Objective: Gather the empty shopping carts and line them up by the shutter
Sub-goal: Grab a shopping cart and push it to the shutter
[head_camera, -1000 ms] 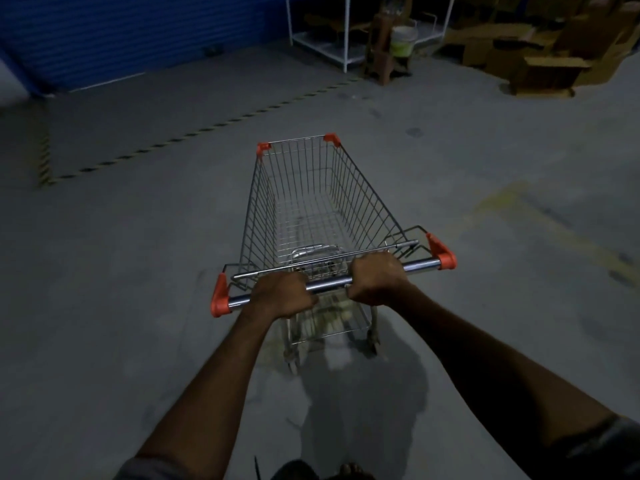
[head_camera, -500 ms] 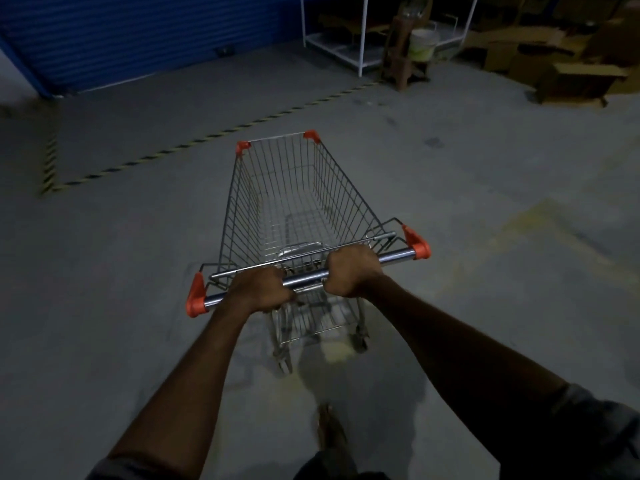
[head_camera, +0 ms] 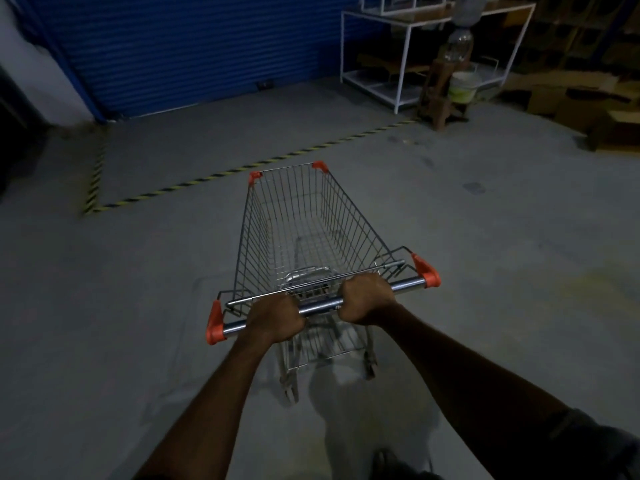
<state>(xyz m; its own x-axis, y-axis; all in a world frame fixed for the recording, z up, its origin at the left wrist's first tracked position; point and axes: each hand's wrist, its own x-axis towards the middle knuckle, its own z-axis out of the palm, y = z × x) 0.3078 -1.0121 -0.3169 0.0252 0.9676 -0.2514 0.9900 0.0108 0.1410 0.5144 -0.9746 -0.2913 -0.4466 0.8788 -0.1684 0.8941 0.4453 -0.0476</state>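
Note:
An empty wire shopping cart (head_camera: 304,230) with orange corner caps stands on the grey concrete floor in front of me. My left hand (head_camera: 273,318) grips the left half of its chrome handle bar (head_camera: 320,305). My right hand (head_camera: 367,297) is closed on the right half of the same bar. The cart's nose points toward the blue roller shutter (head_camera: 194,46) along the far wall. A yellow-and-black striped floor line (head_camera: 221,174) runs between the cart and the shutter.
A white metal shelf frame (head_camera: 401,57) stands at the far right of the shutter. Next to it are a wooden stool (head_camera: 438,98) and a pale bucket (head_camera: 462,86). Cardboard boxes (head_camera: 575,98) pile up at the right edge. A white wall (head_camera: 31,64) is at left.
The cart has rolled forward with both hands on its bar. The shutter, the striped line and the shelf frame now appear closer and larger.

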